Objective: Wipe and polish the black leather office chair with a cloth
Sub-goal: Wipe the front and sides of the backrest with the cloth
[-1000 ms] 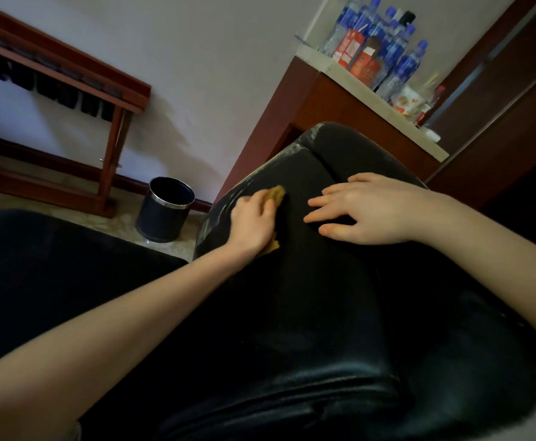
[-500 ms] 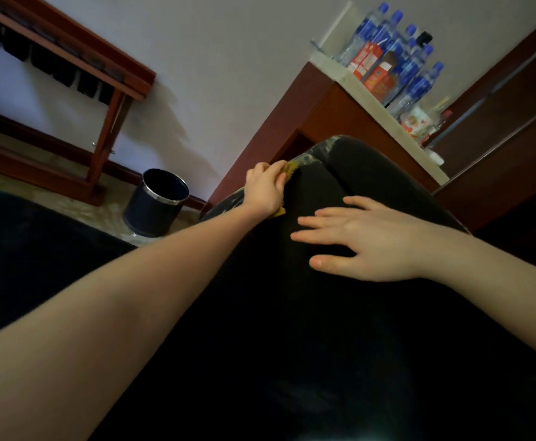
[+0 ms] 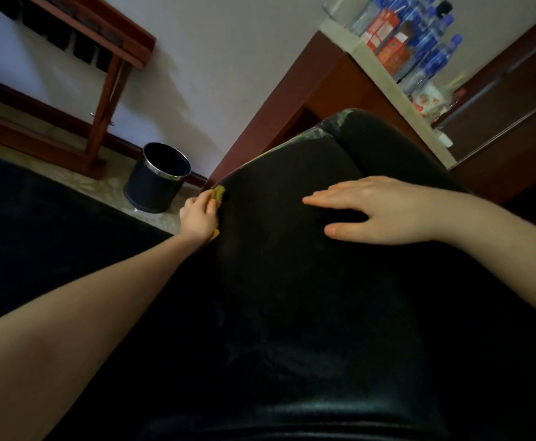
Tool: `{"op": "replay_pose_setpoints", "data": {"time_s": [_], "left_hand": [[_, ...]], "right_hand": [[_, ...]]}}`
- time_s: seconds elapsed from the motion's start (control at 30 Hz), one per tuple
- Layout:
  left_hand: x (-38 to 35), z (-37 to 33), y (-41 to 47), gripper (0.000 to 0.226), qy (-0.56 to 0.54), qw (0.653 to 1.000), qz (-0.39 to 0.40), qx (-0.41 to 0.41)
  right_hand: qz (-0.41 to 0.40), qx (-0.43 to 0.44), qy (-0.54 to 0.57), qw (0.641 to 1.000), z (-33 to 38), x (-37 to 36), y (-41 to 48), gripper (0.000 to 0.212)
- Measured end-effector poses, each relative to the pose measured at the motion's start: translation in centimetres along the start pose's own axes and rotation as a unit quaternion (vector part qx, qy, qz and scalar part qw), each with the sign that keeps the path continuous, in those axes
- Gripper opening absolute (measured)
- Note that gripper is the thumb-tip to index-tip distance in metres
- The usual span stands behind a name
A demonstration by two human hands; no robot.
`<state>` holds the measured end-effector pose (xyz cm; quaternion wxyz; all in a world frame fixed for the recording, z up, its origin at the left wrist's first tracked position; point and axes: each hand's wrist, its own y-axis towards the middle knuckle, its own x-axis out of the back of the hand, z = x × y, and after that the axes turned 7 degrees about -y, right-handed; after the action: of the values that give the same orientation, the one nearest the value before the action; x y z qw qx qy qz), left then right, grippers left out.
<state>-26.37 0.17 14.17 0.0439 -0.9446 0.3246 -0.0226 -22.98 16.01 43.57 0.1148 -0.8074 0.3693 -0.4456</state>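
Rack (image 3: 107, 36): red-brown wood, against the wall, far left.
Bin (image 3: 157, 178): dark, metal rim, on the floor near the chair's left edge.
Left hand (image 3: 198, 218): fingers curled round the cloth (image 3: 219, 194), yellow, pressed to the left edge of the chair (image 3: 292, 297).
Chair: black leather, fills the centre and foreground.
Right hand (image 3: 384, 210): fingers straight, palm flat on the leather.
Cabinet (image 3: 323, 78): wood, pale top, behind the chair.
Bottles (image 3: 432, 58): blue caps and labels, on the cabinet, beside red cartons (image 3: 387, 39). Print too blurred to read.
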Motion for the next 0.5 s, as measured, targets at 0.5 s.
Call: {"op": "replay_pose_setpoints", "data": {"time_s": [0.5], "left_hand": [[1.2, -3.8, -8.2, 0.038, -0.029, 0.997, 0.025, -0.072]], "right_hand": [[0.032, 0.001, -0.041, 0.999, 0.8, 0.0, -0.2, 0.048]]}}
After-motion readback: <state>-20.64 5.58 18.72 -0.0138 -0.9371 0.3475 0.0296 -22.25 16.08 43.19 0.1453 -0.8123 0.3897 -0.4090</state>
